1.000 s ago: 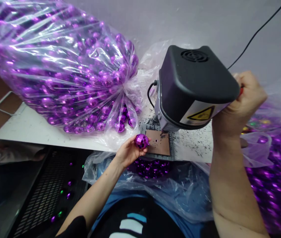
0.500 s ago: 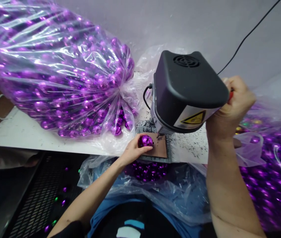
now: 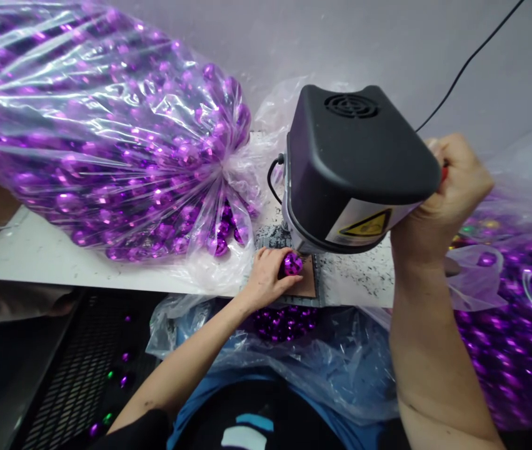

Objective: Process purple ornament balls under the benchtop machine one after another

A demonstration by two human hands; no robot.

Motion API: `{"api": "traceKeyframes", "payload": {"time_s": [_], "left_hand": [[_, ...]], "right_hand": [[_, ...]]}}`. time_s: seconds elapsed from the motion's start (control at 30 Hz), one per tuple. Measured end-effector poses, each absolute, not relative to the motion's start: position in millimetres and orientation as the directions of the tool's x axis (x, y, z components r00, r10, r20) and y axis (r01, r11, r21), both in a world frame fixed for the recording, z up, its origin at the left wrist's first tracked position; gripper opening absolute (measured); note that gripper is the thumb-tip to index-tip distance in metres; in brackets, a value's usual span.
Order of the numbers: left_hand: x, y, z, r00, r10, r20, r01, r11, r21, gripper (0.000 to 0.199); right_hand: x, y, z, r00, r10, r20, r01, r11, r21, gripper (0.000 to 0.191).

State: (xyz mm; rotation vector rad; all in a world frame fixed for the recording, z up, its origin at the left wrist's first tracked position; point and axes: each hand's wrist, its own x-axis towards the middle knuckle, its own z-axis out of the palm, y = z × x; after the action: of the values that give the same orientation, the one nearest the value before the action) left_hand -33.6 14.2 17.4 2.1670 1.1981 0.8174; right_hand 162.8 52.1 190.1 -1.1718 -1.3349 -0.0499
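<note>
My left hand is closed round a shiny purple mirrored ball, thumb on the near side and fingers on the far side. The ball rests on or just over a brown pad under the machine's lower front edge; I cannot tell if they touch. On the right, my right hand is wrapped round a red handle, mostly hidden by the fingers, at the side of a black machine. That machine has a round fan vent on top and a yellow warning label.
A large clear bag of purple balls lies on the white table at left. More purple balls are bagged at right. Dark flakes litter the tabletop. Clear plastic with balls hangs below the table edge. A black crate stands lower left.
My left hand has moved right with the purple ball, bringing it further across the pad and nearer the machine. My right hand keeps its grip on the handle.
</note>
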Motion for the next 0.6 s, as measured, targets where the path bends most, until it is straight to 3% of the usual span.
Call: {"api": "traceKeyframes", "payload": {"time_s": [0.33, 0.6], "left_hand": [[-28, 12, 16, 0.415, 0.874, 0.252, 0.570, -0.466, 0.676, 0.051], [-10, 3, 10, 0.256, 0.920, 0.296, 0.573, -0.391, 0.720, 0.041]], "right_hand": [[161, 50, 192, 0.300, 0.565, 0.769, 0.641, 0.477, -0.601, 0.041], [162, 52, 190, 0.302, 0.549, 0.780, 0.625, 0.503, -0.596, 0.043]]}}
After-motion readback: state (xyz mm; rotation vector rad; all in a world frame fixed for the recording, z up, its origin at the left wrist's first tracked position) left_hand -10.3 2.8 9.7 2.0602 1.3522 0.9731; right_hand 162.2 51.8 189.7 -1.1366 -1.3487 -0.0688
